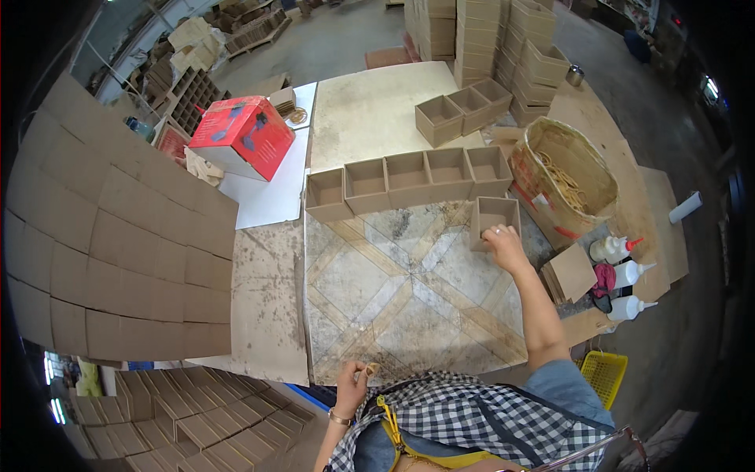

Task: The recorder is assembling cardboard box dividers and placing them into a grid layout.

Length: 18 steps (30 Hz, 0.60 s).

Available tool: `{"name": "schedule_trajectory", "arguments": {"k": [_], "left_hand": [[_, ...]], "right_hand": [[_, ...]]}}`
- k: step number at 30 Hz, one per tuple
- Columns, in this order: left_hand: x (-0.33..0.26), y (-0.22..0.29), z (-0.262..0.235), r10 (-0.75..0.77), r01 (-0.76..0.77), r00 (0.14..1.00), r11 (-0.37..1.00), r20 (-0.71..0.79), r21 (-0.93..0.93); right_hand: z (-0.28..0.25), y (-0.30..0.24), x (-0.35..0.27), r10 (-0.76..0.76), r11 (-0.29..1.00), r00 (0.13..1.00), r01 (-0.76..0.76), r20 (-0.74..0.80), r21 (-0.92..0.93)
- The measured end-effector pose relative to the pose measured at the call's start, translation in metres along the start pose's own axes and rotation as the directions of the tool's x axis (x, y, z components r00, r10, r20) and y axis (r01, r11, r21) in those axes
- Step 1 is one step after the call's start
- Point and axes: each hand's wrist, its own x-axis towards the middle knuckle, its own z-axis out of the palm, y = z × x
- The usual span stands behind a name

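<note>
Near the table's near edge, a small tan piece is pinched in the left hand—fingers closed. Farther right, an open cardboard box is gripped at its rim by the right hand—just nearer than the row of boxes.

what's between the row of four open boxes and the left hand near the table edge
In the head view, only bare patterned tabletop lies between the row of four open boxes and the left hand; the right hand and its single box sit off to the right.
</note>
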Motion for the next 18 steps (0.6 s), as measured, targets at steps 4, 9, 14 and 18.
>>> {"name": "schedule_trajectory", "arguments": {"k": [4, 9, 14, 18], "left_hand": [[-0.012, -0.009, 0.008, -0.204, 0.201, 0.979, 0.951, 0.013, -0.235], [-0.021, -0.011, 0.007, -0.268, 0.229, 0.962, 0.902, -0.059, -0.367], [-0.027, 0.006, 0.006, -0.463, 0.234, 0.886, 0.473, -0.014, -0.849], [-0.040, 0.006, -0.013, -0.478, 0.103, 0.878, 0.118, 0.034, -0.988]], "right_hand": [[0.003, 0.017, 0.001, 0.004, 0.999, 0.997, -0.001, -0.080, 0.034], [0.007, 0.042, 0.015, -0.055, 0.984, 0.989, 0.077, -0.138, 0.158], [0.013, 0.065, 0.014, -0.081, 0.974, 0.986, 0.109, -0.147, 0.199], [0.014, 0.071, 0.025, -0.112, 0.966, 0.973, 0.154, -0.200, 0.206]]}}
